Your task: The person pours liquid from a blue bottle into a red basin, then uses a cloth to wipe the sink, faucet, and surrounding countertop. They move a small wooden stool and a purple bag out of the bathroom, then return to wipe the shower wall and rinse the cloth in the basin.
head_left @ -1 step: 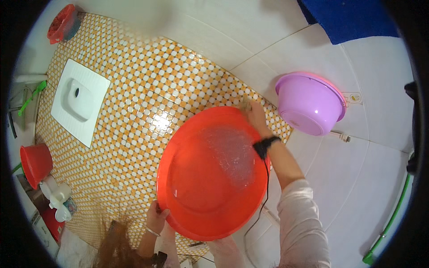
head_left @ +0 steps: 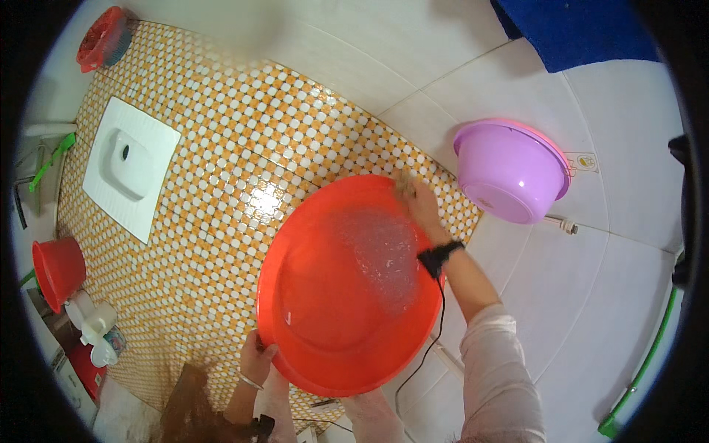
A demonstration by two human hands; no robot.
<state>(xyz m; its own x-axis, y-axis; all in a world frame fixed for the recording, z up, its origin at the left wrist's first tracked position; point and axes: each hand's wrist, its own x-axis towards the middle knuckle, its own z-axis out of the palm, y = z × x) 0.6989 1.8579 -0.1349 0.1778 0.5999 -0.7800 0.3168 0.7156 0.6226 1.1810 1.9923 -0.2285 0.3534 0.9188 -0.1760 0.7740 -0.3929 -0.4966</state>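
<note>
A large round red basin [head_left: 270, 295] stands tilted in front of me, with a patch of shallow, foamy-looking water [head_left: 380, 255] toward its right side. At its lower left, my left hand [head_left: 256, 360] is closed on the rim, thumb on the inner side. My right hand [head_left: 423, 209] is closed around a small yellowish-tan pad [head_left: 402, 184] at the far right of the basin's rim. What kind of pad it is, I cannot tell. A black band with a cable sits on my right wrist.
Patterned orange-and-white tiles [head_left: 221, 155] cover the floor, with a white squat toilet [head_left: 133, 170] at left. A purple basin [head_left: 509, 173] hangs on the right wall. A red bucket [head_left: 60, 273] and white containers [head_left: 100, 325] stand far left. A green hose [head_left: 650, 354] runs along the right.
My right hand has shifted very slightly along the far right rim with the pad. The water in the basin has rippled a little. My left hand stays on the rim.
</note>
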